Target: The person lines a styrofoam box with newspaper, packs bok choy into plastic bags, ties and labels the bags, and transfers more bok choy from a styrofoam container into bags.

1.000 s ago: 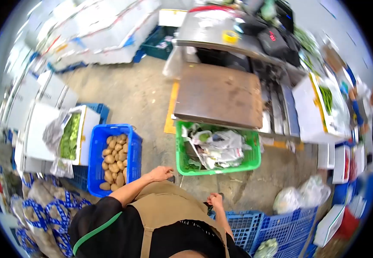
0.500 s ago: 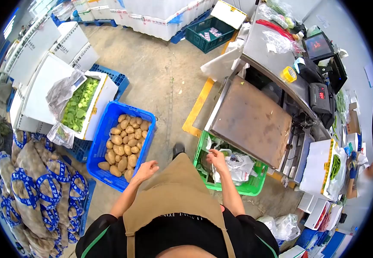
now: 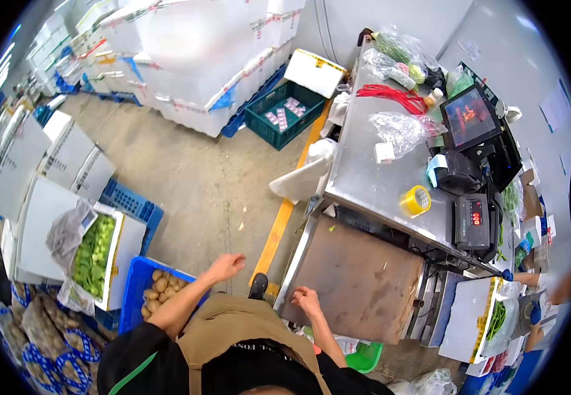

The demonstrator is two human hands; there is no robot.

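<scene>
My left hand (image 3: 226, 267) hangs in the air beside the blue crate (image 3: 129, 289) of potatoes (image 3: 162, 287), its fingers loosely apart and nothing in it. My left forearm crosses over part of that crate. In front of my body, my right hand (image 3: 306, 301) hovers by the near left part of the brown scale platform (image 3: 351, 283). Its fingers are loosely bent, apart, and hold nothing; I cannot tell whether they touch the platform. Partly hidden by my right arm and the platform is a green basket (image 3: 364, 357).
A steel table (image 3: 371, 174) carries yellow tape (image 3: 415, 201), a screen (image 3: 470, 118) and a weight display (image 3: 473, 217). Left stands a white foam box (image 3: 115, 263) of leafy greens (image 3: 94, 253). Ahead lies a dark green crate (image 3: 279, 135). A co-worker's gloved hand (image 3: 536, 313) shows at right.
My view has shifted forward and up towards the table. The potato crate and green basket now sit lower in view. My right hand has moved from above the basket to the scale platform.
</scene>
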